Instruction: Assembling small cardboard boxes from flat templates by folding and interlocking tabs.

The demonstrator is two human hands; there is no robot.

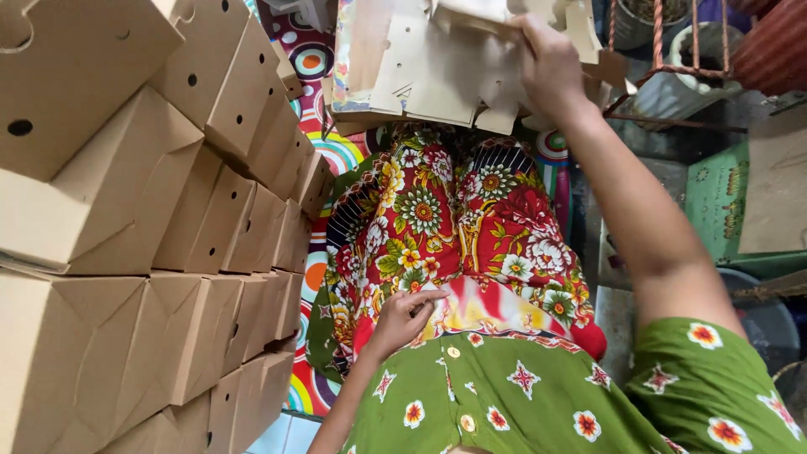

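Flat box blank (437, 76) lies atop a stack beyond the knees, right hand (551, 63) gripping its far edge; left hand (403, 318) rests empty, fingers curled, on the lap; a one-sided pull could tear a flap

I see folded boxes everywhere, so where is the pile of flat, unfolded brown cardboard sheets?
The flat brown cardboard sheets lie at the top centre of the head view, beyond the person's knees, under the right hand.

A home box-making workshop is showing here: folded cardboard boxes (143, 227) stacking high, flat blanks (420, 67) piling ahead.
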